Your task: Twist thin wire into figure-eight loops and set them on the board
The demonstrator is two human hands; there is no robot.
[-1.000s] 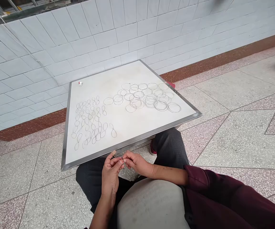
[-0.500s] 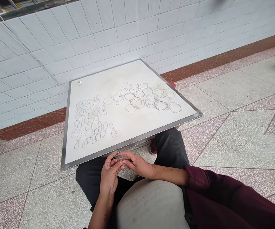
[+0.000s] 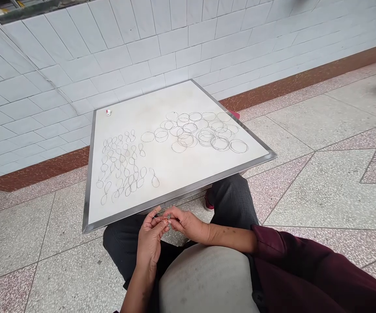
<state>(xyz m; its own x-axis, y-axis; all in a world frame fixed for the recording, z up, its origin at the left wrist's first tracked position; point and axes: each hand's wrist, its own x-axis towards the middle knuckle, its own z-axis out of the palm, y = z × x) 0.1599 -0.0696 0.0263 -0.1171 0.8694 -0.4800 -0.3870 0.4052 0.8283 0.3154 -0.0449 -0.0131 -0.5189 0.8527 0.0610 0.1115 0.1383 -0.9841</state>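
Left hand point(image 3: 149, 237): fingertips pinched on a thin grey wire point(image 3: 159, 216), just off the near edge of the white metal-framed board point(image 3: 188, 174).
Right hand point(image 3: 186, 224): fingers curled toward the left, apparently steadying; grip on the wire cannot be told.
Board: figure-eight wire loops point(image 3: 122, 169) and round wire rings point(image 3: 197, 134) are kept apart, seemingly by shape.

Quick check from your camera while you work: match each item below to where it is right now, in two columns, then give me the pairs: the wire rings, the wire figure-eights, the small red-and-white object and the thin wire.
Items:
1. Wire rings
2. Wire figure-eights
3. Small red-and-white object
4. Thin wire

Places:
A. Far left corner of the white board
B. Pinched between the left hand and right hand
C. Right half of the board
D. Left half of the board

Pairs: 1-C, 2-D, 3-A, 4-B
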